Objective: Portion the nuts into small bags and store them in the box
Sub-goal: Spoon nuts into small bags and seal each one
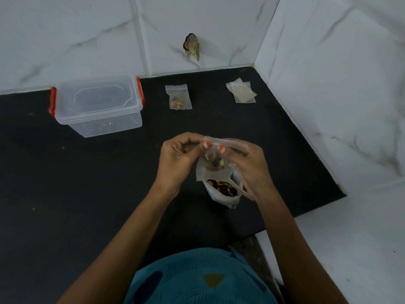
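**Op:** Where are my hands rn?

**Guide:** Your left hand (177,156) and right hand (247,163) are both up over the counter (65,183). Each has thumb & fingertips pressed together on the top strip of the small zip bag (228,144). Other fingers are curled in, nothing else held.

**Op:** How's it gonna handle?

**Guide:** Prob. very light: thin floppy film, a bit slick. A few nuts (215,164) sag at the bottom, so it hangs from your pinch. Take it by the zip strip, one pinch at each end. Grab the belly & you'd likely crush nuts or pop the seal. Can't tell if the zip is closed all the way.

**Op:** What's round it?

**Guide:** Directly under it is the bulk bag (232,200) of mixed nuts, mouth open, w/ a wooden stick (240,190) leaning in it. Farther back, one filled bag (179,98) lies flat mid-counter, and the empty bags (242,91) are stacked near the rt wall. The box (98,106), clear w/ red clips, lid on, sits back-left, well apart from your hands. I'd say the lid has to come off before anything goes in.
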Motion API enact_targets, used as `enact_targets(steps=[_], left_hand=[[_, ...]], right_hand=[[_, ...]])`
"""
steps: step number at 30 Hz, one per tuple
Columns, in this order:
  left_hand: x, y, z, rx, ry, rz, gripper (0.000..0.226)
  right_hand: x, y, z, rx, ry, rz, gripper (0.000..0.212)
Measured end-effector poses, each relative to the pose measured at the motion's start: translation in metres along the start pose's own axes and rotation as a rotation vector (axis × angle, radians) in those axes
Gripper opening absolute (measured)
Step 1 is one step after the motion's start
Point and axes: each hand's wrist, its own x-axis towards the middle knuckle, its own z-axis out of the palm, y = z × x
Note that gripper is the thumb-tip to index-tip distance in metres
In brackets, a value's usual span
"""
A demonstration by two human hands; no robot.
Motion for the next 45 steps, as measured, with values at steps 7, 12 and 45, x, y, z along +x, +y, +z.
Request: enact_targets(steps=[7, 12, 45], left_hand=[[-0.004, -0.002, 0.000, -0.005, -0.044, -0.062, 0.016], [-0.002, 0.000, 0.001, -0.024, -0.057, -0.088, 0.021], [-0.002, 0.016, 0.032, -0.012, -0.018, -0.148, 0.012]], right_hand=[[0.000, -0.001, 0.005, -0.029, 0.077, -0.073, 0.014], [0.000, -0.002, 0.004, -0.049, 0.046, -0.111, 0.015], [-0.009, -0.012, -0.022, 0.027, 0.090, -0.049, 0.012]])
